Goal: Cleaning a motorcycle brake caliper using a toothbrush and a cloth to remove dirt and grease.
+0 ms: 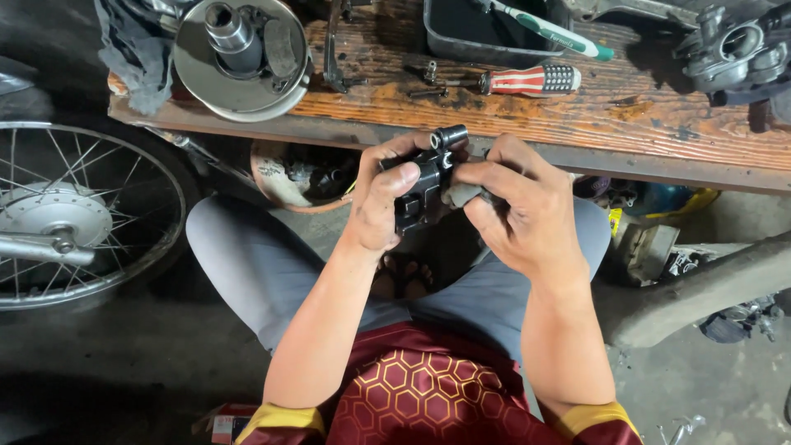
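Observation:
A small black metal engine part (424, 177) with a short round tube on top is held between both hands, just below the front edge of a wooden workbench (577, 115). My left hand (379, 198) grips its left side, thumb across the body. From the right, my right hand (515, 206) closes on the part, fingers curled over something small that I cannot make out. My knees in grey trousers spread below.
On the bench lie a red-and-white-handled screwdriver (527, 80), a dark tray (486, 33) with a green-handled tool, a shiny round clutch assembly (243, 53), a carburetor (733, 53) and small bolts. A spoked wheel (74, 214) stands at left. A round bowl of parts (301, 177) sits under the bench.

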